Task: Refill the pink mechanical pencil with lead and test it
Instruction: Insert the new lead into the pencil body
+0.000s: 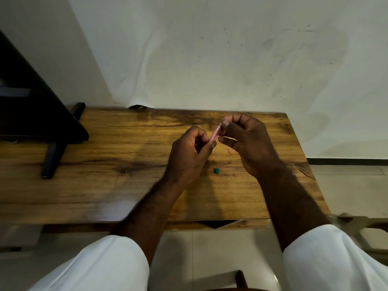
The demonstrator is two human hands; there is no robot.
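Note:
The pink mechanical pencil (215, 133) is held tilted above the wooden table (105, 164), its upper end pointing up and to the right. My left hand (189, 156) grips its lower part with curled fingers. My right hand (245, 141) pinches the upper end between thumb and fingertips. Most of the pencil is hidden by the fingers. A small teal piece (216, 170) lies on the table below the hands. A faint pink bit (230, 151) lies on the wood under my right hand.
A dark stand with black legs (50, 160) occupies the table's far left. A white wall rises behind the table. The near edge has a notch (218, 223). Tiled floor lies to the right and below.

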